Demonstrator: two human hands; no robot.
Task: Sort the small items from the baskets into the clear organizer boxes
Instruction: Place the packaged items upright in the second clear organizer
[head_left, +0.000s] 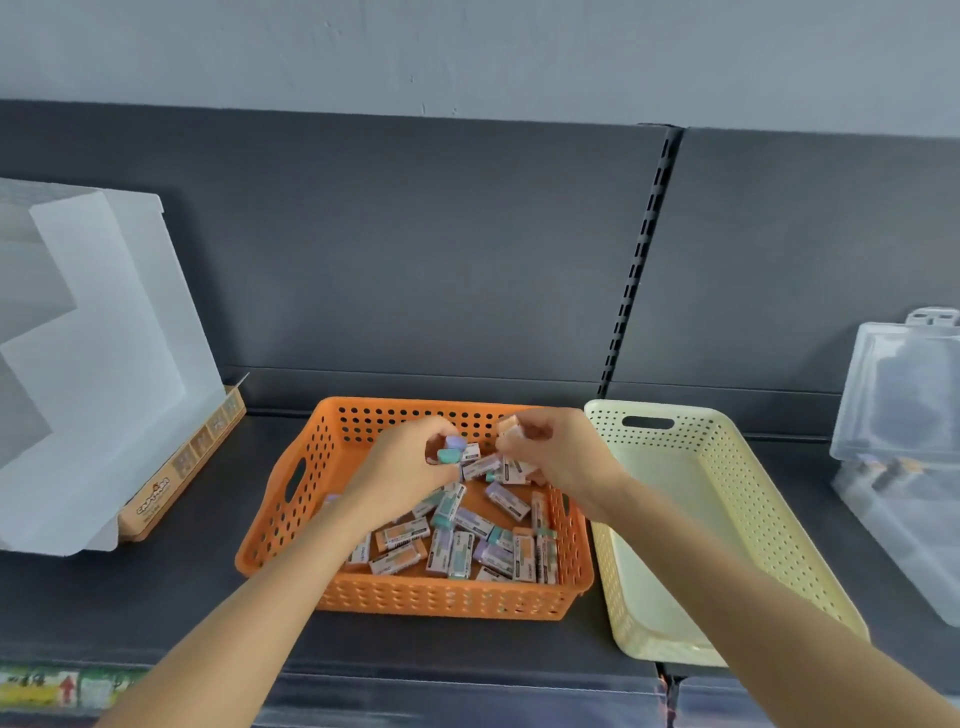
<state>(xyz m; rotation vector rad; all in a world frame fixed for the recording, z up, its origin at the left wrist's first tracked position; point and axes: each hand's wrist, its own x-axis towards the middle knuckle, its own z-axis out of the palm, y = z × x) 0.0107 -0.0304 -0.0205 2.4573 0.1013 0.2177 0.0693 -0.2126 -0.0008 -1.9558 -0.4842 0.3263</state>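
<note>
Many erasers (462, 551) point all ways in the basket (441, 597). Left hand (402, 467) and right hand (556, 452) grip some above a dark shelf (156, 597).

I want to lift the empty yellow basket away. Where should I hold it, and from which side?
Hook fingers through the oval handle slot in the far end wall of the yellow basket, reaching in from above. The side walls flare outward and the basket is open on top, so the slot is probably surest.

2 bare forearms (249, 613), 2 bare hands (400, 467) (563, 457)
</note>
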